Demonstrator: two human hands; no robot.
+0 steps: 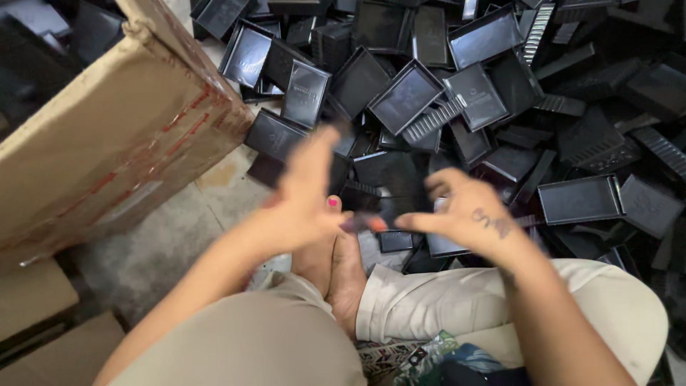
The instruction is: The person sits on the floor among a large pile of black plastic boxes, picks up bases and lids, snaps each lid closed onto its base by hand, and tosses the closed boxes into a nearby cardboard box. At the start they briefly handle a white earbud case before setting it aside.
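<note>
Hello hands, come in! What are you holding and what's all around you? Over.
Left hand and right hand both blurred, pinching a small dark piece between them. Heap of black plastic trays ahead. Cardboard box at left.

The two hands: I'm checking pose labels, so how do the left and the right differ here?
The left hand is heavily motion-blurred, its fingers stretched up and open; the right hand is sharper, its fingers curled. The right hand bears a dark mark on its back; none shows on the left hand. Both meet at a small dark piece above the pile of black plastic trays.
</note>
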